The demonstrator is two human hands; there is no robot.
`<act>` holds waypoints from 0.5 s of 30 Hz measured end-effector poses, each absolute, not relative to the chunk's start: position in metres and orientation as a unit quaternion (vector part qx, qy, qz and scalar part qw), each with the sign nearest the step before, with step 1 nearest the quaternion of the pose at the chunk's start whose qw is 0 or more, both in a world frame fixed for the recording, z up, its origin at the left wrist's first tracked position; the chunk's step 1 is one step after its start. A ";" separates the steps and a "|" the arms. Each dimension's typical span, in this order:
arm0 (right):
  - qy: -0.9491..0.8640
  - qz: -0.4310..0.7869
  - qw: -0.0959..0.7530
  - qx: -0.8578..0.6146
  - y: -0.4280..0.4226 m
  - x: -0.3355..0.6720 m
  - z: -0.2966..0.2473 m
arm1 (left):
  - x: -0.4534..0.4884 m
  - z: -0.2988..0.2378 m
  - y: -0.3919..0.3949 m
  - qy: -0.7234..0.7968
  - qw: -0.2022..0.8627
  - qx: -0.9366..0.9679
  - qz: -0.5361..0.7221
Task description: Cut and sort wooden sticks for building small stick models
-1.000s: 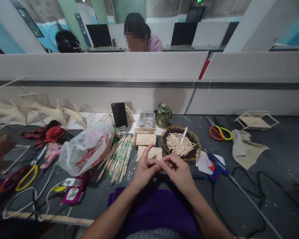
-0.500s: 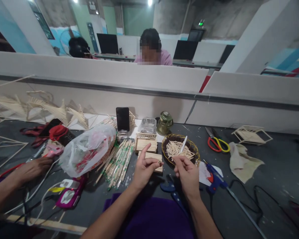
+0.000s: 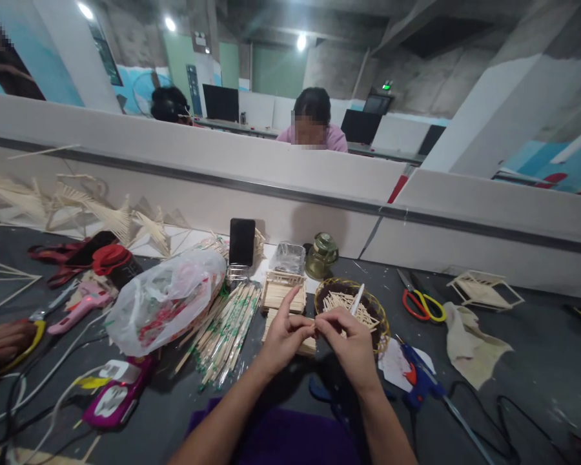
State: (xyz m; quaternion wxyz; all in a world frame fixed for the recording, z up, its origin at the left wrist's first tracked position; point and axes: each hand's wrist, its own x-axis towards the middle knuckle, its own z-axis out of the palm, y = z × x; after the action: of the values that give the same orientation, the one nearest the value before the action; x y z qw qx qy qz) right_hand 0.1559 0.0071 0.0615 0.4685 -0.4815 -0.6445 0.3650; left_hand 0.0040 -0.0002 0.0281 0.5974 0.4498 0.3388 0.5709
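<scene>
My left hand (image 3: 285, 339) is pinched at thumb and finger, its index finger pointing up. Its fingertips meet those of my right hand (image 3: 346, 342), also in a pinch. Whatever lies between them is too small and covered to make out. Just behind my hands is a small wooden-stick piece (image 3: 285, 294), with another row of pale sticks (image 3: 271, 323) in front of it, partly hidden. Beside my right hand, a yellow-rimmed basket (image 3: 386, 323) holds short cut sticks (image 3: 341, 302) and a white pointed tool (image 3: 357, 298). Blue-handled cutters (image 3: 322, 389) lie in shadow below my hands.
Wrapped chopsticks (image 3: 230, 336) and a plastic bag (image 3: 169, 300) lie left. A blue glue gun (image 3: 419, 381), cloth (image 3: 474, 342) and scissors (image 3: 422, 303) lie right. A phone (image 3: 242, 242) and green jar (image 3: 322, 255) stand behind. A co-worker's hand (image 3: 2, 345) is far left.
My right hand has moved left and its fingertips now meet my left hand's. The co-worker's hand has shifted left onto yellow-handled scissors. The camera view has tilted up slightly.
</scene>
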 end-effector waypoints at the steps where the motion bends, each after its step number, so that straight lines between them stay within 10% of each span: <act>1: -0.611 0.398 0.477 -0.490 0.014 0.156 0.059 | 0.002 0.025 0.003 0.326 0.618 0.434 0.569; 15: -0.422 0.577 0.502 -0.487 0.034 0.140 0.026 | -0.010 0.009 0.006 0.345 0.628 0.368 0.593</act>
State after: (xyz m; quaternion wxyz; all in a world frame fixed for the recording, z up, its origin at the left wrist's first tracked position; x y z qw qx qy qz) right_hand 0.1404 0.0344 0.0260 0.5020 -0.4874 -0.4218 0.5766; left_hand -0.0103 0.0059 0.0088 0.6280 0.3677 0.3449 0.5929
